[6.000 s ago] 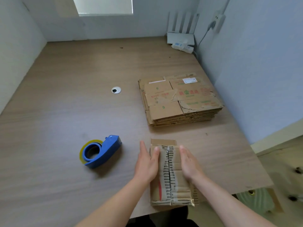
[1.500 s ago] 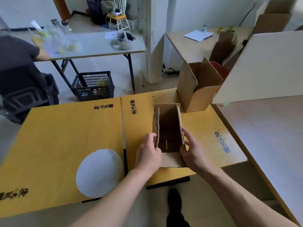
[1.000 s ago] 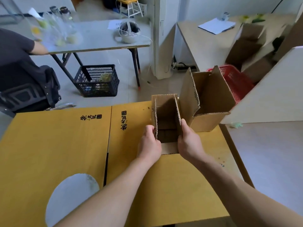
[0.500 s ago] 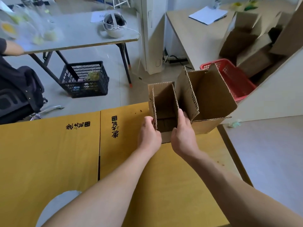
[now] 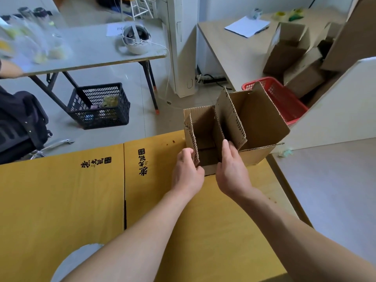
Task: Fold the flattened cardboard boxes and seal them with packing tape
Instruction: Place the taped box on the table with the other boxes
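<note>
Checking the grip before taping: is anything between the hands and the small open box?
Nothing visible. The left hand grips the left flap of the small box and the right hand holds its right wall, directly on the cardboard. The larger box stands close beside it on the right.

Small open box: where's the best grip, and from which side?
Grip the two upright side flaps, coming from the near side. The small box is open-topped with thin walls, and the larger box crowds its right. The left hand and right hand hold it so.
</note>
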The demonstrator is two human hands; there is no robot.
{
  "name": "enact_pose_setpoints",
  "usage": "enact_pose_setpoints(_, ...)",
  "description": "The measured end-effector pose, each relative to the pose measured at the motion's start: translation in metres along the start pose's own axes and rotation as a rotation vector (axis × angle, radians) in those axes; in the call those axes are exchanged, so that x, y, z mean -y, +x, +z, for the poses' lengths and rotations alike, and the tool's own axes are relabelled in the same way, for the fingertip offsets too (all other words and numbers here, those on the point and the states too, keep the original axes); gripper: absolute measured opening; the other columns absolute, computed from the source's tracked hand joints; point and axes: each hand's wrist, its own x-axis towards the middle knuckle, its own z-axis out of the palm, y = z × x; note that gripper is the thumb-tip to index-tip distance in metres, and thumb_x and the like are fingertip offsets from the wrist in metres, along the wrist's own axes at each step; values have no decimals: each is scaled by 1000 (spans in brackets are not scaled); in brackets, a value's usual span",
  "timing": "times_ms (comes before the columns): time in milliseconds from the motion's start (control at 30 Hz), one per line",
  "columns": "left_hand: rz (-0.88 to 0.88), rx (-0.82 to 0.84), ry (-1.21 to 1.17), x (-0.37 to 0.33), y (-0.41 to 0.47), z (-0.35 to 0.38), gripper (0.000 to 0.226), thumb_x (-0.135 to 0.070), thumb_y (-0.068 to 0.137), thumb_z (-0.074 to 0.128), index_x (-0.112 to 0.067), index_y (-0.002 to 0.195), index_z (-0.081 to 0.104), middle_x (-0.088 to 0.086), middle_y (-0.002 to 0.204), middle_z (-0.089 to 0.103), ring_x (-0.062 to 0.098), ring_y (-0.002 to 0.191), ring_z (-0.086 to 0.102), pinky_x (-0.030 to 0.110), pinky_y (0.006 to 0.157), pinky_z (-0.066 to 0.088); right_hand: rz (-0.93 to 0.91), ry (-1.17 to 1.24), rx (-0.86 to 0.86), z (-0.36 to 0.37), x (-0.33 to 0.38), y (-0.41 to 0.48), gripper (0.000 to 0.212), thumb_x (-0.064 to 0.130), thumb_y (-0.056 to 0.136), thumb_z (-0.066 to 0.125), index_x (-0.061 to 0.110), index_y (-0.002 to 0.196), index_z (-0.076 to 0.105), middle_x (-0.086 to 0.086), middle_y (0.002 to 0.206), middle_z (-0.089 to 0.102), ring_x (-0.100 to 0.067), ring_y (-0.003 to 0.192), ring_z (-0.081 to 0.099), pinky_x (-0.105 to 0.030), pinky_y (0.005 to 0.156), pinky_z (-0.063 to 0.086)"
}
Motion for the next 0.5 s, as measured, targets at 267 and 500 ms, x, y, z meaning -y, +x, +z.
enact_pose_setpoints(267,170,-22,27,0,-30,-19,44,-22,88,65,-20,126,43,5,134,45,22,111,49,32,87,50,1,-98,-86,-17,9,-39,54,4,101,41,8,154,27,-14,159,32,-27,147,32,-27,111,27)
enact_pose_setpoints(500,397,-23,233,-2,-72,-32,51,-40,88,61,-19,135,54,3,146,48,23,133,43,38,102,45,9,-208,-132,-42,10,-98,50,5,97,49,11,146,43,-10,151,47,-26,141,42,-30,110,35)
